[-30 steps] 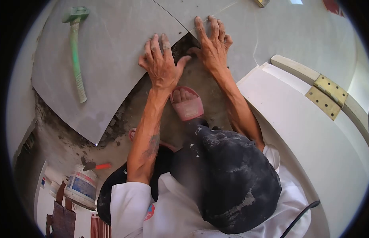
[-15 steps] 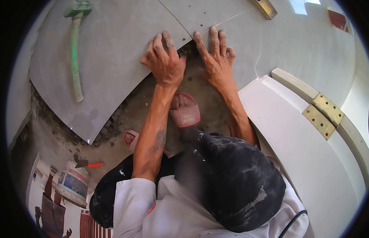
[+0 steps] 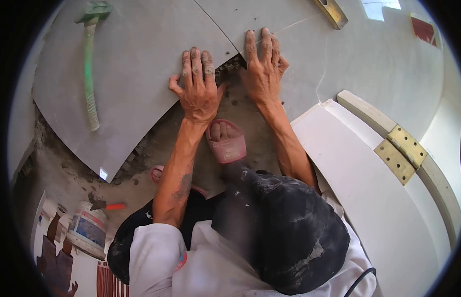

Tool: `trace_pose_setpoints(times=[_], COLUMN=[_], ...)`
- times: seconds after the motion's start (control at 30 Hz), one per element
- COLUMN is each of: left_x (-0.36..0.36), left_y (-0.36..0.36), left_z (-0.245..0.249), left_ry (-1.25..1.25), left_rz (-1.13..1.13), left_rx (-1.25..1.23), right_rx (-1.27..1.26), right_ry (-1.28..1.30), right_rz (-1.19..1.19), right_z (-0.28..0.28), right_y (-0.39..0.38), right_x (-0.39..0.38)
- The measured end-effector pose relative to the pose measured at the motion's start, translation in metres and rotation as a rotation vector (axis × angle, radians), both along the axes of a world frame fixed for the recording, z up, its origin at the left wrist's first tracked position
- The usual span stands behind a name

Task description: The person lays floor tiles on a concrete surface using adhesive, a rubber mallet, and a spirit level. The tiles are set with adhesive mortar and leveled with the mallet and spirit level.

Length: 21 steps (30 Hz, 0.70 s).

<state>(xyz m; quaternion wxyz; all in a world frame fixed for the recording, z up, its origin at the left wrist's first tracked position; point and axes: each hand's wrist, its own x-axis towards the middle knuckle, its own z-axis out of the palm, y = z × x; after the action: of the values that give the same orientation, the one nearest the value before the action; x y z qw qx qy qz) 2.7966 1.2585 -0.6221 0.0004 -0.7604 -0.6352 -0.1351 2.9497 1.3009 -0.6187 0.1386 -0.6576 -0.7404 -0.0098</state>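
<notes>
My left hand rests with fingers stretched out over the edge of a large grey floor tile. Across a thin dark joint, my right hand lies with its fingers extended on the neighbouring grey tile. Neither hand holds anything. Between them, the tile corners meet above a gap of dark, crumbly mortar. A mallet with a green handle and head lies on the left tile, out of reach of my fingers.
A white door panel with a brass hinge stands close to my right arm. A yellow level lies at the top. Lower left are an orange-handled tool, a bucket and another person. My sandalled foot is on bare ground.
My left hand has drawn back slightly toward me and its fingers have straightened along the tile edge. My right hand has shifted a little left, its fingers closer together.
</notes>
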Motion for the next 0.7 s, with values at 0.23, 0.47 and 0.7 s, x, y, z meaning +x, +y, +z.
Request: trace_pose_setpoints(times=[0.23, 0.47, 0.7], left_x=[0.008, 0.017, 0.021], left_y=[0.006, 0.017, 0.023], left_z=[-0.002, -0.005, -0.009], left_ry=[-0.061, 0.002, -0.037], left_rz=[0.062, 0.102, 0.152], left_rx=[0.023, 0.172, 0.207], right_rx=[0.041, -0.020, -0.097], right_ry=[0.055, 0.042, 0.043], right_rz=[0.027, 0.048, 0.045], right_z=[-0.006, 0.000, 0.002], right_y=[0.006, 0.006, 0.007], right_x=[-0.005, -0.009, -0.015])
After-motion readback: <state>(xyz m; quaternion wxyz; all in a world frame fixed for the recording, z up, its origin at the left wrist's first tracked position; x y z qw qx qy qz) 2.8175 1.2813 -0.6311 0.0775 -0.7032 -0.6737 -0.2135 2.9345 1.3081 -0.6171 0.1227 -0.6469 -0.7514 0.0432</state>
